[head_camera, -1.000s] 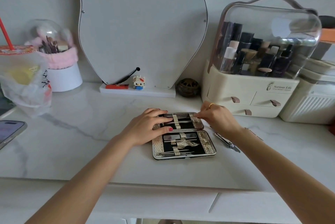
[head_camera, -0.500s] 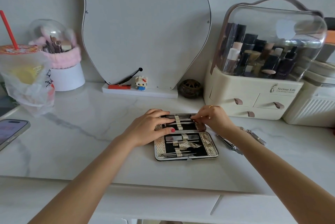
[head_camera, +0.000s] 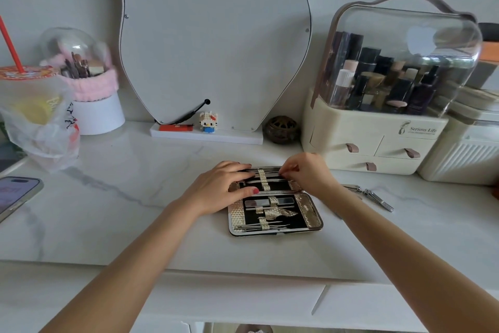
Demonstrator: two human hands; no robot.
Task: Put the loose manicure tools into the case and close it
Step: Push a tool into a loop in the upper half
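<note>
The manicure case [head_camera: 307, 212] lies open and flat on the marble counter, gold-trimmed with black lining and several thin metal tools under its straps. My left hand [head_camera: 218, 188] rests on the left side of the far half, fingers laid over the tools. At the right end of that half, my right hand [head_camera: 305, 173] pinches a thin metal tool [head_camera: 267, 170] lying across the top row. A loose nail clipper [head_camera: 378, 199] lies on the counter to the right of my right forearm. Another loose tool by that forearm is mostly hidden.
A cream cosmetics organiser [head_camera: 378, 141] with a clear dome stands close behind on the right. A mirror [head_camera: 213, 35] leans on the wall, with a small toy [head_camera: 208, 122] and dark round holder [head_camera: 280, 130] at its base. A bagged drink [head_camera: 35, 114] and phone [head_camera: 16, 195] sit at the left.
My right hand has shifted slightly left along the far half of the case, fingertips now over the top row of tools. The left hand has stayed on the case.
</note>
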